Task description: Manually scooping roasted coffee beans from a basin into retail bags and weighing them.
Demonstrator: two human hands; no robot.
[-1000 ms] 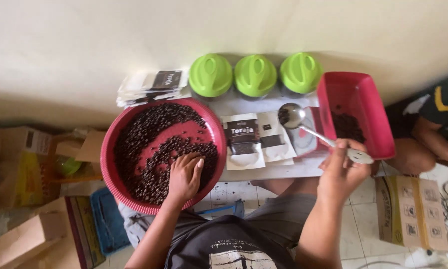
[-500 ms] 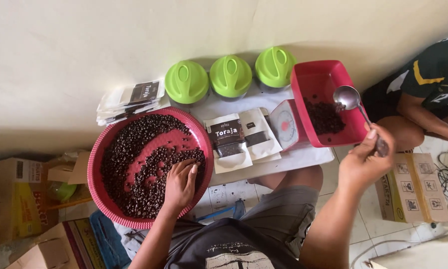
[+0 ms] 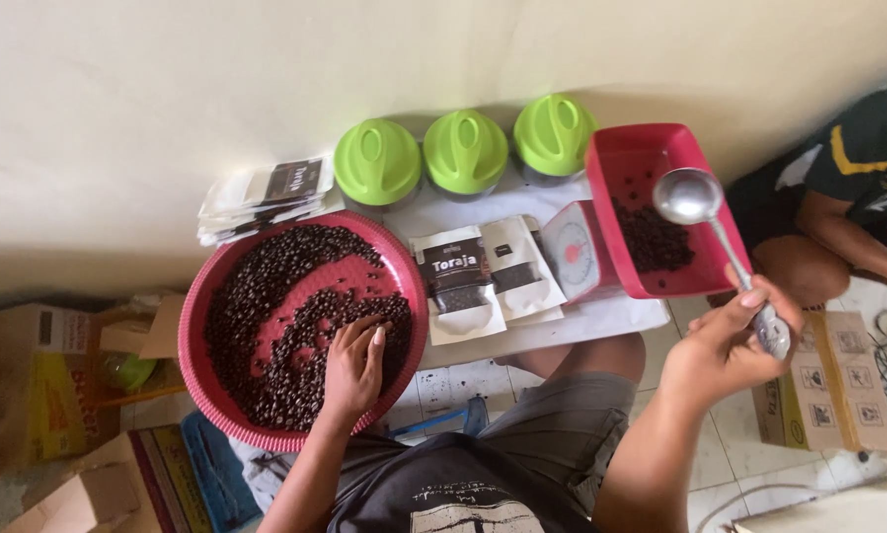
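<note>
holding ladle [image 3: 693, 196] over red tray [image 3: 625, 158]; left hand [image 3: 352, 364] in beans [image 3: 266, 296]

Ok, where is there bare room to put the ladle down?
Bare white sheet in front of the scale, beside the pouches. The red tray has bare floor at its far end. Crowded: bean-filled basin, lidded jars.

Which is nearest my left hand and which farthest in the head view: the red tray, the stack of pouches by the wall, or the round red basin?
1. Round red basin: the left hand rests in it, on the beans.
2. Stack of pouches: beyond the basin, by the wall.
3. Red tray: far off to the right.
</note>
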